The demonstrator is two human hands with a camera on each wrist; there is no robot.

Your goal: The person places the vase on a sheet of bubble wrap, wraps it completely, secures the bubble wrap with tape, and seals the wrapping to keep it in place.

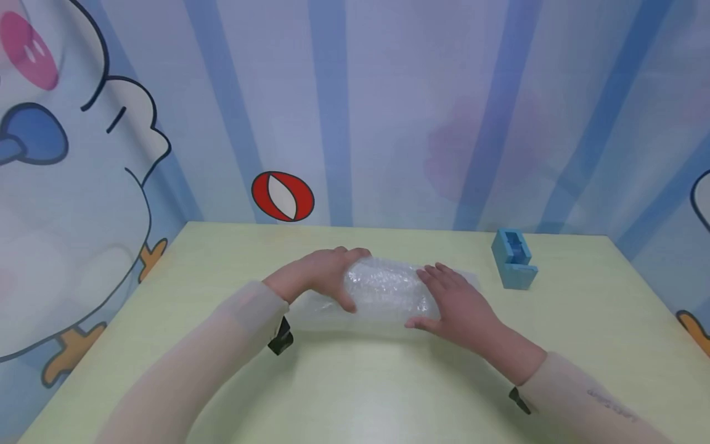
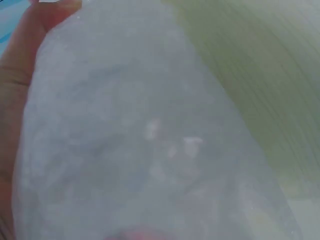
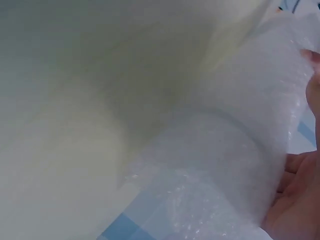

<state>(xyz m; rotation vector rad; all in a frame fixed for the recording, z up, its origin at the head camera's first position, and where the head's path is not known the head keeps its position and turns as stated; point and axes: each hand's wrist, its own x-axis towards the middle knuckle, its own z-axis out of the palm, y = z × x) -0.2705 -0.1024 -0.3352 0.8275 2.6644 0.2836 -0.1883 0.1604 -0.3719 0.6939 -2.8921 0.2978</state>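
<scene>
Evidently, a big white cartoon figure (image 1: 72,234) on the striped backdrop (image 1: 388,123) stands furthest left, with a printed red-and-white oval (image 1: 283,196) at eleven o'clock from the left hand (image 1: 333,274). This hand grips the nine o'clock end of a clear bubble-wrap bundle (image 1: 388,290), its fingers partly curled, thumb in front. The bundle lies crosswise near the middle of the pale yellow worktop (image 1: 355,394). At its three o'clock end the right hand (image 1: 463,308) holds it, fingers bent over the far side, thumb nearer. A blue tape dispenser (image 1: 514,274) stands at two o'clock from this hand, just beside it.
</scene>
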